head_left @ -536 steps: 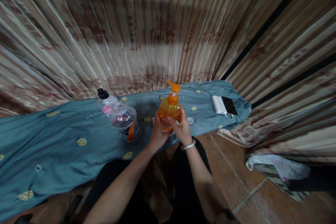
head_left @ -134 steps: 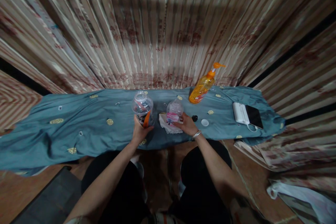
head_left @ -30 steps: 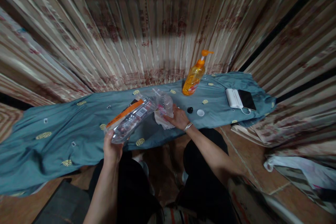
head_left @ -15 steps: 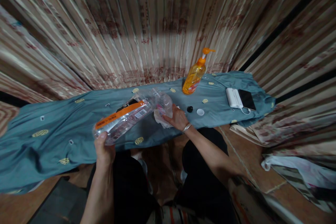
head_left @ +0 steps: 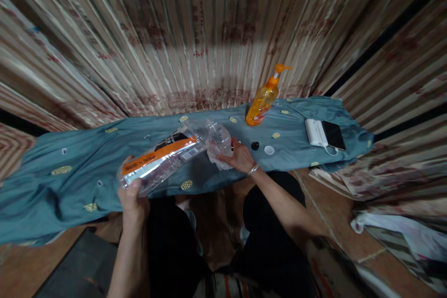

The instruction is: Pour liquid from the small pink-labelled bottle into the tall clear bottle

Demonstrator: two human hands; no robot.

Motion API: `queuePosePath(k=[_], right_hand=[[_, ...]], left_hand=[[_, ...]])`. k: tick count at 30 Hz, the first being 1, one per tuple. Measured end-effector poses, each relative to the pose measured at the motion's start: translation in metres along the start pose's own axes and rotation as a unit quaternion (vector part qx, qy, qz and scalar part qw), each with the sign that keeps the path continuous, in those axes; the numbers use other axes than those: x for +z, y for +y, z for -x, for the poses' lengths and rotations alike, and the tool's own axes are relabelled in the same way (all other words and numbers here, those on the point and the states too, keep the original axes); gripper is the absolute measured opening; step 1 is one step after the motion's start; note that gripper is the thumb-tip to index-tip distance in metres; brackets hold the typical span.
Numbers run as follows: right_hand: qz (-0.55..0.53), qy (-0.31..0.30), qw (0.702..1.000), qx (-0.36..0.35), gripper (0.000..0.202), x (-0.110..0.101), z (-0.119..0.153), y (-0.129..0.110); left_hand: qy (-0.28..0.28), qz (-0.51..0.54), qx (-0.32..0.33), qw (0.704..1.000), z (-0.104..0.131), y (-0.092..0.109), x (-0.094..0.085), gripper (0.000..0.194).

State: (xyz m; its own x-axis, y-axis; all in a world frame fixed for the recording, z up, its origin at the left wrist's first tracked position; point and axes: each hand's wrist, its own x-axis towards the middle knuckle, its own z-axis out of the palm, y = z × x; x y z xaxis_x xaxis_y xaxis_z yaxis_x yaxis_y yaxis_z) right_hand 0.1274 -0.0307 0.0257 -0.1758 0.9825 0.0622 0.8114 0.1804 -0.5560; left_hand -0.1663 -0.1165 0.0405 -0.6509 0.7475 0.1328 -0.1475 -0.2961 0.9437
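Reaching up from the lower edge, the left forearm brings the left hand (head_left: 133,198) under the base end of a large clear bottle (head_left: 160,156), its grip pinching the plastic, thumb on the near side and fingers round the far side. This bottle lies tilted well over above the worktop (head_left: 115,167), its neck toward the right. Its orange band carries a line of dark characters with what looks like an "x" among them, too small to read; a barcode sits near the shoulder, and a black panel bears pale lettering, also unreadable.

The right hand (head_left: 239,157), a silver bracelet (head_left: 253,170) at its wrist, comes in from the right, its grip closed around the side of a small clear bottle (head_left: 220,137) by a white cloth (head_left: 221,164). The two necks meet or overlap; contact cannot be told.

Just right of that hand lie a black cap (head_left: 255,145) and a white disc (head_left: 268,150). Farther back stands an orange pump bottle (head_left: 261,106), its red-and-white label illegible. Reddish characters, likewise unreadable, run down the striped curtain (head_left: 223,70) behind.
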Motion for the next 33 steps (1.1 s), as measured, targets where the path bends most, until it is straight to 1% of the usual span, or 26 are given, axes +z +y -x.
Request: queuePosePath(k=[4,7,13,17,19,24,30,33], right_hand=[[0.009,0.000,1.000,0.001,0.070,-0.001,0.000,-0.002],[0.020,-0.001,1.000,-0.010,0.072,0.000,0.001,-0.002],[0.044,0.004,0.999,-0.010,0.064,0.002,0.000,0.001],[0.050,0.007,0.999,-0.006,0.062,0.004,-0.001,0.001],[0.052,0.009,0.999,-0.005,0.062,0.004,-0.001,0.000],[0.054,0.005,0.999,0.001,0.061,0.004,0.000,-0.001],[0.057,-0.006,0.998,0.015,0.060,0.002,0.001,-0.005],[0.060,-0.009,0.998,0.019,0.058,0.001,0.003,-0.007]], left_hand=[[-0.001,-0.013,0.009,1.000,0.003,0.004,-0.001,0.065],[-0.002,-0.017,0.019,1.000,0.003,0.007,-0.002,0.071],[-0.016,-0.019,0.031,0.999,0.002,0.010,0.001,0.092],[-0.019,-0.019,0.044,0.999,0.004,0.009,0.004,0.096],[-0.006,-0.020,0.055,0.998,0.006,0.009,0.005,0.091],[0.019,-0.018,0.064,0.998,0.014,0.013,0.012,0.069],[0.032,0.003,0.065,0.997,0.025,0.020,0.021,0.053],[0.036,0.008,0.067,0.997,0.029,0.023,0.025,0.048]])
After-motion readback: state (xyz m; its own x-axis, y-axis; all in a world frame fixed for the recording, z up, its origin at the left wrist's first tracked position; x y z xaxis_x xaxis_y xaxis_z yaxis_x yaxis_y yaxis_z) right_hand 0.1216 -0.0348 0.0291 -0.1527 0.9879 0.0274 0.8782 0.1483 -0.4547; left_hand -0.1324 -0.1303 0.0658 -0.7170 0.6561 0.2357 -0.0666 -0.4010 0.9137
